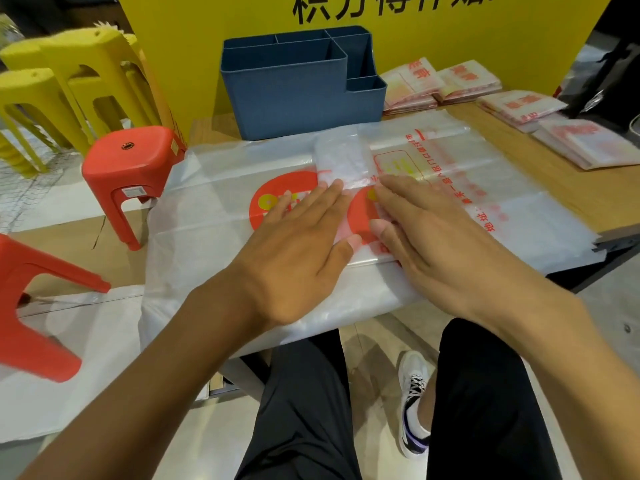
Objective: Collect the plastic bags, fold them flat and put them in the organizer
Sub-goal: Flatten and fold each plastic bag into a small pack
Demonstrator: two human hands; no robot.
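Observation:
A large clear plastic bag point(214, 202) with red print lies spread across the wooden table point(571, 188), its near edge hanging over the front. My left hand point(298, 244) lies flat on it, fingers apart, over a red circle. My right hand point(426, 233) presses flat beside it on the bag's middle, where a folded-over flap point(341, 157) lies. The blue organizer point(298, 84) with several compartments stands behind the bag, its compartments showing nothing inside. Stacks of folded bags point(412, 84) lie to its right.
More folded bag stacks point(588, 147) sit along the table's right side. A red stool point(131, 168) stands left of the table, another red stool point(31, 306) lies nearer, and yellow stools point(69, 74) are stacked behind. A yellow board point(450, 36) backs the table.

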